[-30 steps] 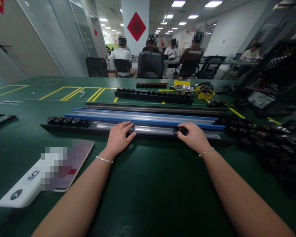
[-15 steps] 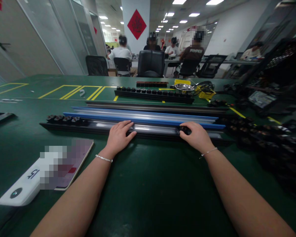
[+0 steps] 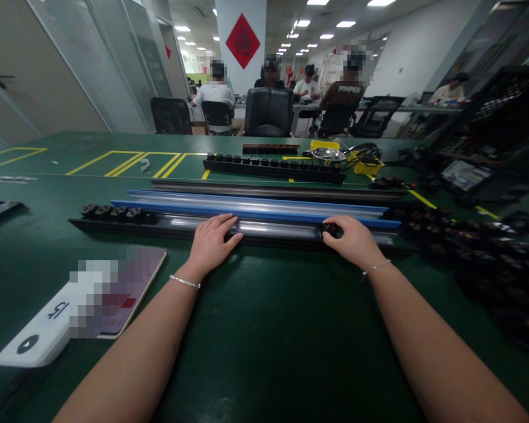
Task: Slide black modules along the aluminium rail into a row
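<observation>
A long black rail (image 3: 273, 231) with a shiny channel lies across the green table (image 3: 264, 329) in front of me. My left hand (image 3: 211, 242) rests flat on the rail near its middle, fingers stretched out. My right hand (image 3: 355, 241) is closed round a small black part (image 3: 330, 230) that sits in the rail's channel. Several black parts (image 3: 114, 212) sit in a row at the rail's left end. A blue-edged rail (image 3: 255, 207) lies just behind the black one.
Further back lie a grey rail (image 3: 282, 190) and a black strip with knobs (image 3: 275, 167). A heap of black parts (image 3: 480, 252) fills the right side. A white device (image 3: 39, 332) and a tablet lie at the left. A metal bowl (image 3: 328, 154) and several seated people are beyond.
My right hand with the black part has slid a little to the right along the rail. My left hand has stayed in place.
</observation>
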A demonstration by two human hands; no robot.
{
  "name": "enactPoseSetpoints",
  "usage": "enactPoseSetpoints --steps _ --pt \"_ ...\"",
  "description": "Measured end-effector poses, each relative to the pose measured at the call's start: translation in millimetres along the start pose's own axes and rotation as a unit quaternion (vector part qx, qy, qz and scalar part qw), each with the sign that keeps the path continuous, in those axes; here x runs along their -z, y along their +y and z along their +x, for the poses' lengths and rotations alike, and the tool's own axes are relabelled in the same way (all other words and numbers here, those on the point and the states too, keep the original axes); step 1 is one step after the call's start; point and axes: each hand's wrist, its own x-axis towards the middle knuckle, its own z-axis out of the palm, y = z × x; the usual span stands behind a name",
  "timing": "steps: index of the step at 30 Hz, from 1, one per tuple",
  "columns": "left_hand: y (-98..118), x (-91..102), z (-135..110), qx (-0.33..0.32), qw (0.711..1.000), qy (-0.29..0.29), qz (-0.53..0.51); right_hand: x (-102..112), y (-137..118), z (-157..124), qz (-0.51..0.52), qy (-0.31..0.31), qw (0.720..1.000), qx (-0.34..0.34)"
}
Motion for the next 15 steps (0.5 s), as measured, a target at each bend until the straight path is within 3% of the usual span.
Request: enactPoseSetpoints --steps 10,15 --pt "1 0.9 0 0.005 1.000 -0.005 0.001 2 7 -1 -0.011 -0.003 1.000 0.011" --pt "0 -0.7 0 -0.006 1.000 0.002 -0.002 6 10 -1 -0.017 -0.021 0.999 -0.020"
